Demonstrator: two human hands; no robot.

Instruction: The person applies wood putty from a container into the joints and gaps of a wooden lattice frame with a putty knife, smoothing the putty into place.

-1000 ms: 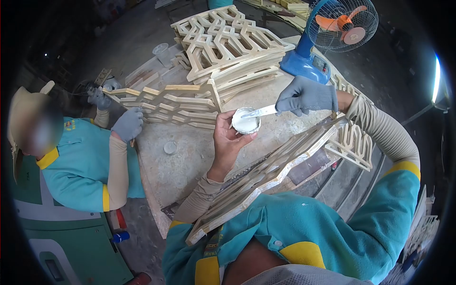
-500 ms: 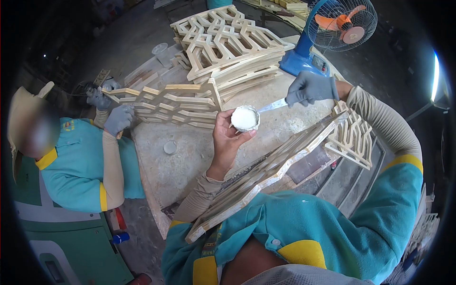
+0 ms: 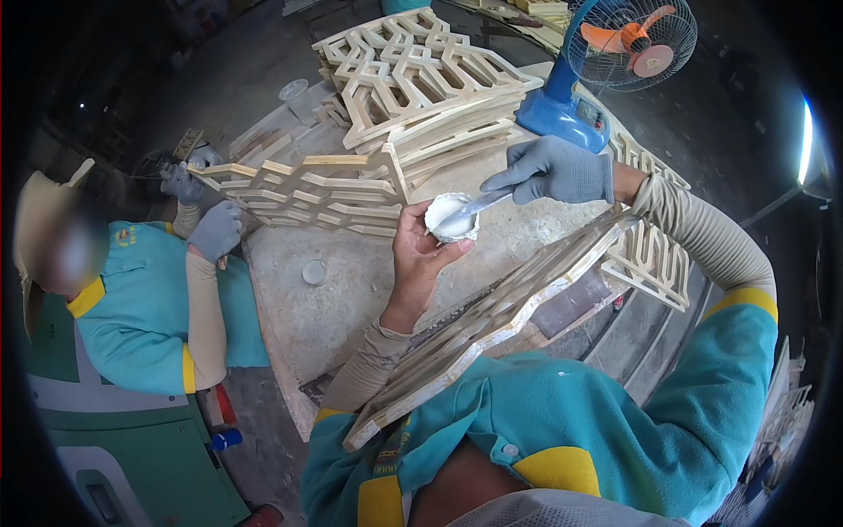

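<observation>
Moved: putty knife point(image 3: 479, 205) now dipped into small cup point(image 3: 451, 217); was withdrawn 0.5 s ago.
R hand point(image 3: 553, 172): closed on knife.
L hand point(image 3: 420, 255): gripped round cup.
Surface: dusty worktable point(image 3: 351, 299), lattice panels stacked point(image 3: 421, 75), blue fan point(image 3: 606, 61).
Room: dim; co-worker's gloved hand point(image 3: 215, 230) at left.

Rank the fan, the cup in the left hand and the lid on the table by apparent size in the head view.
1. Fan, clearly largest.
2. Cup, held in the left hand; it sits nearer the camera, so its lead over the lid is less sure.
3. Lid, smallest.

Fan point(image 3: 628, 44) behind stacked lattice panels point(image 3: 421, 75) (table point(image 3: 351, 299) beneath both).
</observation>
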